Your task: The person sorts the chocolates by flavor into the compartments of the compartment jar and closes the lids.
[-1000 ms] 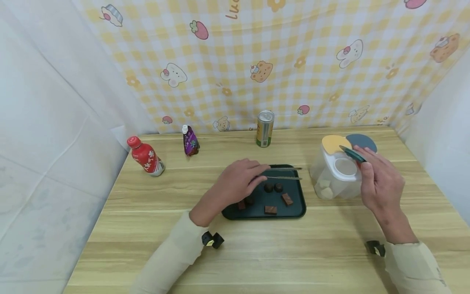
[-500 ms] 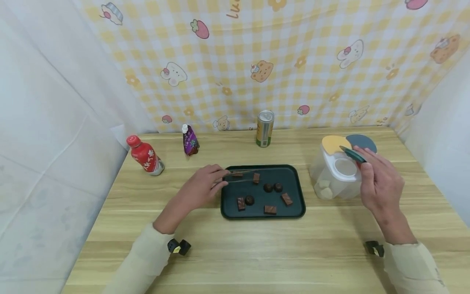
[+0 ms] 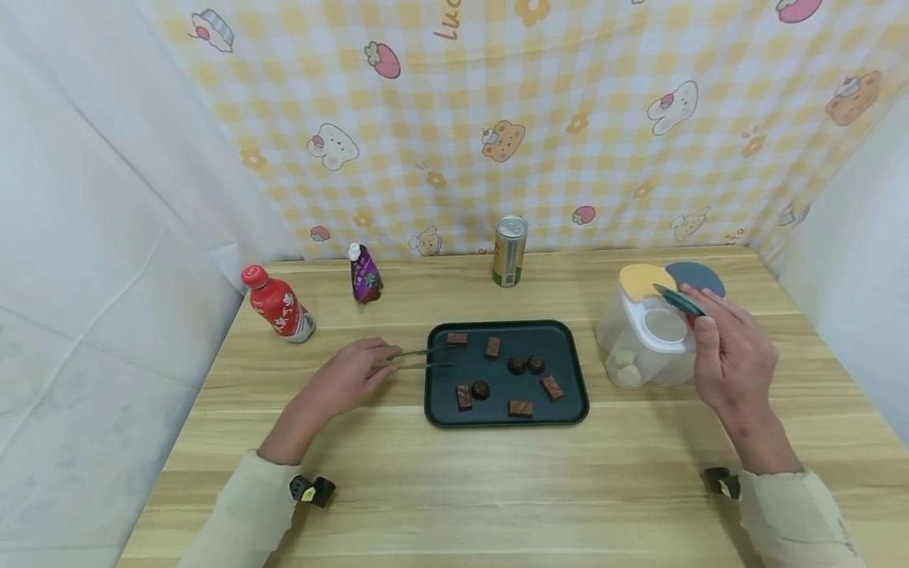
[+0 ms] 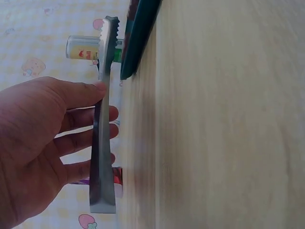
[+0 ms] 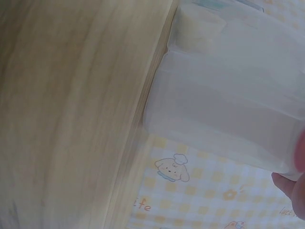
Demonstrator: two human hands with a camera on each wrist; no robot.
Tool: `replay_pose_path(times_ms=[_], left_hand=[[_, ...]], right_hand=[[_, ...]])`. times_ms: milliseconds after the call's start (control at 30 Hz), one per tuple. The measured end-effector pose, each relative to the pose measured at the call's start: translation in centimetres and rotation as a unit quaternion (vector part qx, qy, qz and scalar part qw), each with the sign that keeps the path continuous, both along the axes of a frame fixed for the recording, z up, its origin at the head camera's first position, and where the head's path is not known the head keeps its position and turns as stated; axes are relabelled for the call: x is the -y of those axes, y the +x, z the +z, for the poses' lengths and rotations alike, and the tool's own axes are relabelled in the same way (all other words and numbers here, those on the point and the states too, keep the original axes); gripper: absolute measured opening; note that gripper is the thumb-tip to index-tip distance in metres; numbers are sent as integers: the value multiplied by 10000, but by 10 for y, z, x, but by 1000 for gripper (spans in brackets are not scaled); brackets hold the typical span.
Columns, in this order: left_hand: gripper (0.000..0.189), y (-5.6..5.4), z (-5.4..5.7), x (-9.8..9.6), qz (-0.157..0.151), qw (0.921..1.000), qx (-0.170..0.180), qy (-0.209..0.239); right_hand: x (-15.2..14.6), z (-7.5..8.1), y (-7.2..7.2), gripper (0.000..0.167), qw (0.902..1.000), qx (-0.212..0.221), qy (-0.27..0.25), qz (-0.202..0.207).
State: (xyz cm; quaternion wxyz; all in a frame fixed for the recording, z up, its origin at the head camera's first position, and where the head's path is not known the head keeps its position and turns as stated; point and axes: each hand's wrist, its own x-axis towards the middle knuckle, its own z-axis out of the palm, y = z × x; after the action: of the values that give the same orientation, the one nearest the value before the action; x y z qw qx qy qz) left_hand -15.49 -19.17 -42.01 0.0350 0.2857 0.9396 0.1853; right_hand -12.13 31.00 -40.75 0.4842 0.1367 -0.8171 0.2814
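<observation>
Tongs (image 4: pixel 101 162) are clamped between the thumb and fingers (image 4: pixel 76 118) of the left hand (image 3: pixel 348 375), thumb on one side of the metal and fingers on the other. Their two arms stand apart with nothing between them, and the toothed tips (image 4: pixel 110 28) reach past the left rim of a dark tray (image 3: pixel 533 339), close to the bar (image 3: pixel 458 339) in its far left part. Whether they touch that bar I cannot tell. The chocolates all lie in the tray: five bars and three round pieces (image 3: pixel 536 364), two of the round ones side by side.

On the right of the table (image 3: pixel 511 489), the right hand (image 3: pixel 742 355) is at the raised green lid (image 3: pixel 678 300) of a clear tub (image 3: pixel 660 364), its opening (image 3: pixel 665 324) uncovered. Those fingers are against the lid, but whether they pinch it or only prop it I cannot tell. Pale lumps (image 3: pixel 626 369) show inside the tub, low on the left.

For clean work with the tongs, spread the arms a little wider than the piece, come down from above and set the teeth square on its long sides. A gentle squeeze should do; smooth chocolate could skid or dent under too much. The round pieces probably roll, so grip them across the middle. A steady right hand matters too: a drooping lid would narrow the opening.
</observation>
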Motion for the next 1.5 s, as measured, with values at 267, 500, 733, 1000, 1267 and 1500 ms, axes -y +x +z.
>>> replay_pose_path(times_ms=[267, 500, 733, 1000, 1267, 1500], left_hand=[[31, 2, -1, 0, 74, 9994, -18, -326], [33, 1, 1, -1, 98, 9992, 160, -353], [33, -2, -1, -1, 29, 9992, 179, -354], [35, -4, -2, 0, -11, 9991, 268, -319], [39, -4, -2, 2, -192, 9991, 288, -242], [49, -4, 9, -10, -438, 9984, -247, -270]], right_hand=[[1, 1, 0, 57, 10000, -25, -6, 14], [0, 1, 0, 58, 10000, -11, 11, -21], [-2, 0, 0, 57, 9999, 96, 18, -21], [-3, 1, -1, 56, 9999, 94, 6, -46], [0, 1, -2, 58, 10000, 14, -23, 21], [0, 1, -1, 58, 10000, 48, 42, 26]])
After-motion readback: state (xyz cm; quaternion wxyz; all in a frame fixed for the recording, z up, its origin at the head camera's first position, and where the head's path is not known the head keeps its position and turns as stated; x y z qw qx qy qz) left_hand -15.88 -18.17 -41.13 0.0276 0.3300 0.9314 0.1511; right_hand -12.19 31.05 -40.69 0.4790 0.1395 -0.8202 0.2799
